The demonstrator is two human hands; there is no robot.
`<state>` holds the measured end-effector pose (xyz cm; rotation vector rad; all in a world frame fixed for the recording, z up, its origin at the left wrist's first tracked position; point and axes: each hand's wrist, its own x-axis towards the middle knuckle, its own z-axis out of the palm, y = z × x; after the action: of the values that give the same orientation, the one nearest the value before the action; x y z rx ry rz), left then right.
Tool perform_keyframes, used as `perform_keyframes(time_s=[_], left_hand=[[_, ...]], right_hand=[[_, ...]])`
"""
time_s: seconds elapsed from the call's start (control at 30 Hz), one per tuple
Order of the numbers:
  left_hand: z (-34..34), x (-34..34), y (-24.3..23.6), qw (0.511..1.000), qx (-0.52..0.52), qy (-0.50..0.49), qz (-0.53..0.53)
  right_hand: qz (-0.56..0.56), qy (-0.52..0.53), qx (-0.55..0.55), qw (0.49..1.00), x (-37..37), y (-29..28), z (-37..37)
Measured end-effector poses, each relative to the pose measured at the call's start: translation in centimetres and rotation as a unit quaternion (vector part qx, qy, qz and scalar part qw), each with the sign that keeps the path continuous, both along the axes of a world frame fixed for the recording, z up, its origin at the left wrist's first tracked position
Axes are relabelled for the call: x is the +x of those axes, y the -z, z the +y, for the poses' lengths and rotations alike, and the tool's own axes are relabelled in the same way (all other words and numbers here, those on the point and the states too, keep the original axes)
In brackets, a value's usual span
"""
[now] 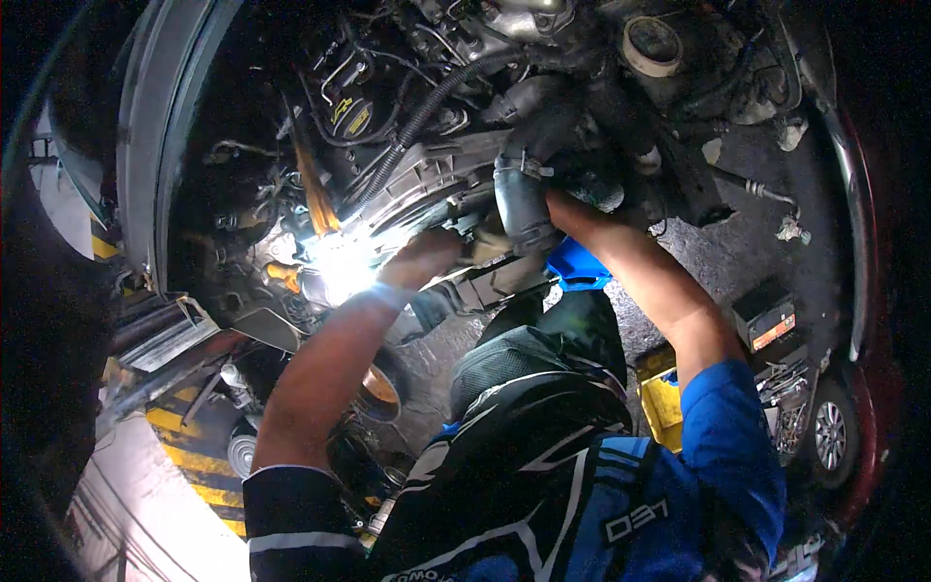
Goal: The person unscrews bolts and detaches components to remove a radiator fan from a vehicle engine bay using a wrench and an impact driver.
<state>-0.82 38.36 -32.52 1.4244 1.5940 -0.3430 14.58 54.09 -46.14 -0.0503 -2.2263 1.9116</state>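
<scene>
My left hand [429, 258] is low in the open engine bay, its fingers curled and somewhat blurred beside a dark plastic housing [490, 284]. What it grips, if anything, cannot be made out. My right hand [570, 215] reaches in behind a thick grey hose [522, 199] with a metal clamp [535, 167] round it; the hose hides its fingers. A blue piece [580, 267] lies just below my right wrist. Left of my left hand, a very bright light [339, 272] glares over metal parts, under an orange strap [315, 194].
Corrugated conduit [417, 118] crosses the engine near a black filler cap [351, 118]. A tan ring-shaped roll [652, 47] rests at the far right. Lower right are a yellow tray [663, 407] and several wrenches [787, 398]. Yellow-and-black stripes [199, 456] mark the lower left.
</scene>
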Motion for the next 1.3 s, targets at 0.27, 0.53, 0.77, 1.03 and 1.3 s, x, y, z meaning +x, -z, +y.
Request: perform_keyframes(time_s=[0.27, 0.53, 0.77, 1.03, 1.3], left_hand=[[0.8, 1.7, -1.2, 0.991, 0.013, 0.079, 0.108], [0.7, 1.4, -1.1, 0.983, 0.029, 0.127, 0.133], [3.1, 3.4, -5.5, 0.991, -0.067, 0.000, 0.117], [2.5, 3.8, -9.9, 0.990, 0.032, 0.054, 0.125], [0.4, 5.6, -20.6, 0.979, 0.101, -0.030, 0.177]], right_hand=[[0.000, -0.002, -0.008, 1.000, 0.5, -1.0, 0.1], [-0.022, -0.012, -0.016, 1.000, 2.2, -2.6, 0.5], [-0.054, -0.006, -0.025, 0.998, 6.1, -4.9, 1.5], [-0.095, -0.036, -0.046, 0.994, 8.6, -7.3, 2.4], [-0.202, 0.186, 0.065, 0.959, 12.6, -9.0, 0.2]])
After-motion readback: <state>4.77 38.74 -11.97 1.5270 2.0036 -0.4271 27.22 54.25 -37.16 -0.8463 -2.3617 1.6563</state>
